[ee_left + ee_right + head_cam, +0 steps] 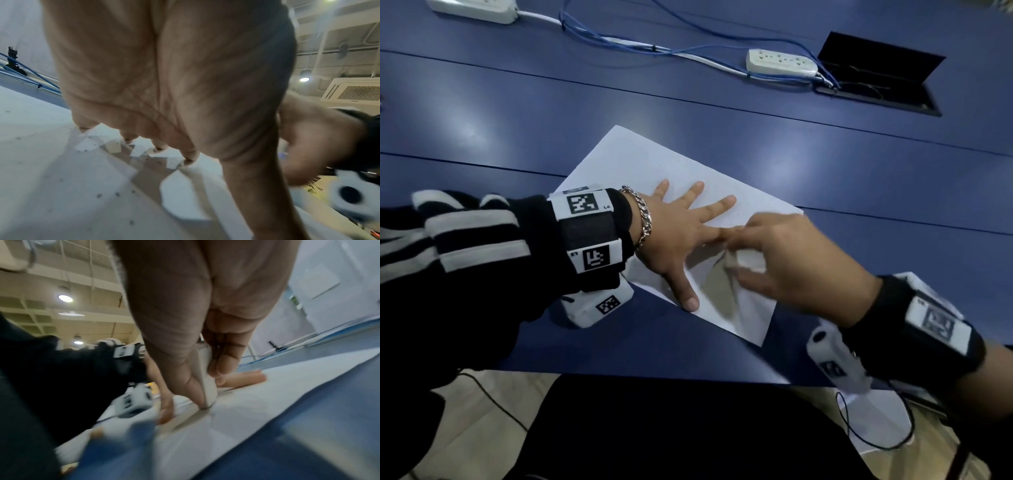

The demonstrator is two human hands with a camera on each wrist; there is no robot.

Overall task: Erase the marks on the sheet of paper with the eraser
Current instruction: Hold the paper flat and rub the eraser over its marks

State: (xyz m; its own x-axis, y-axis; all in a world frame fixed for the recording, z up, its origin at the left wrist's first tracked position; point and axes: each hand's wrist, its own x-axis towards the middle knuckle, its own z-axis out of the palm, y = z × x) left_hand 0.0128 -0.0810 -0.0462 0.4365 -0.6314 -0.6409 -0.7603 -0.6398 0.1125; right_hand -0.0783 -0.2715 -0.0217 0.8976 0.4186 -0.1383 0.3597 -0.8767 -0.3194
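Head view: sheet of paper [654,164] is pressed flat by the spread left hand [671,236]; eraser [207,382] is pinched in the right hand [791,260] grip, lower centre.

right hand [787,263] motion-blurred, eraser [748,261] mostly hidden in its grip, marks too blurred to tell

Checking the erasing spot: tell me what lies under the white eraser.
The white block eraser, pinched by the right hand, touches the white paper sheet with its lower tip. Any marks beneath that tip are covered.

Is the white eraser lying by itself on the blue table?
No, the right hand pinches the white eraser, its tip on the white sheet of paper.
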